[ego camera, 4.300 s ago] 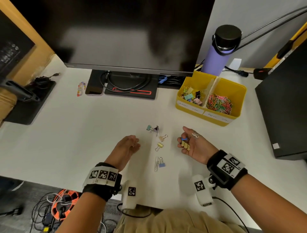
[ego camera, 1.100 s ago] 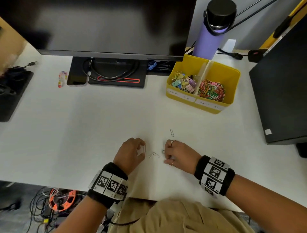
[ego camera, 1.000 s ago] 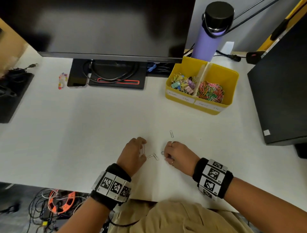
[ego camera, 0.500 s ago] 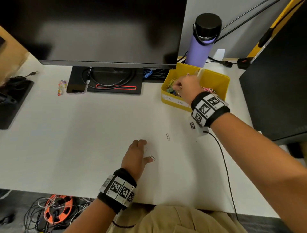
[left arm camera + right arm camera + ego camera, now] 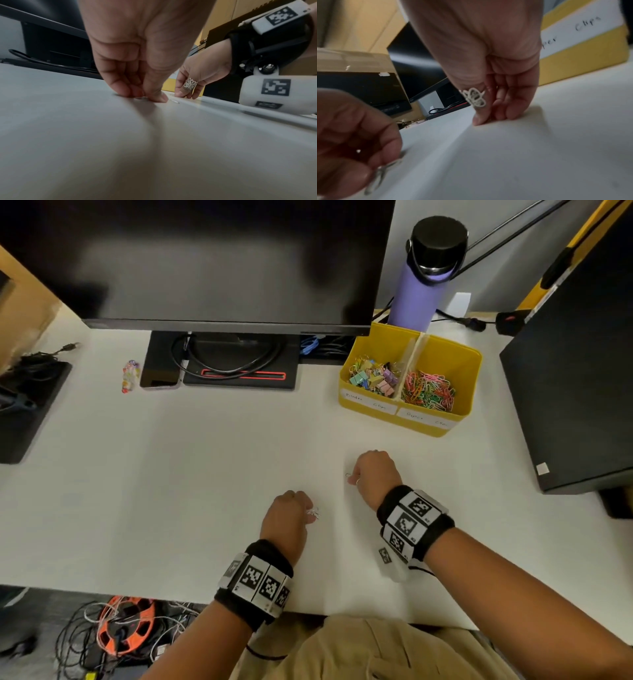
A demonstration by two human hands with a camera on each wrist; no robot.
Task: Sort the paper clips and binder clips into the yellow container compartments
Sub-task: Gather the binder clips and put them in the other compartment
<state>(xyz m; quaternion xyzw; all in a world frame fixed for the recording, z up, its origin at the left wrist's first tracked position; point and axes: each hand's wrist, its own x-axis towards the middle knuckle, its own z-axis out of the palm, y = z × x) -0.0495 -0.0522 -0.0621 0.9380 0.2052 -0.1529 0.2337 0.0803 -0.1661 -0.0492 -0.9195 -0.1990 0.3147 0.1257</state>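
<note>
On the white desk (image 5: 171, 474), below the monitor (image 5: 205, 258), the yellow container (image 5: 424, 422) sits far right, its long side running left-right. The left hand (image 5: 287, 518) pinches silver paper clips (image 5: 313, 512), fingertips down. The right hand (image 5: 373, 470), fingers curled, pinches a single clip (image 5: 348, 475); its axis is unclear.

An office: white desk (image 5: 171, 474), monitor (image 5: 205, 258), computer tower (image 5: 575, 392).
</note>
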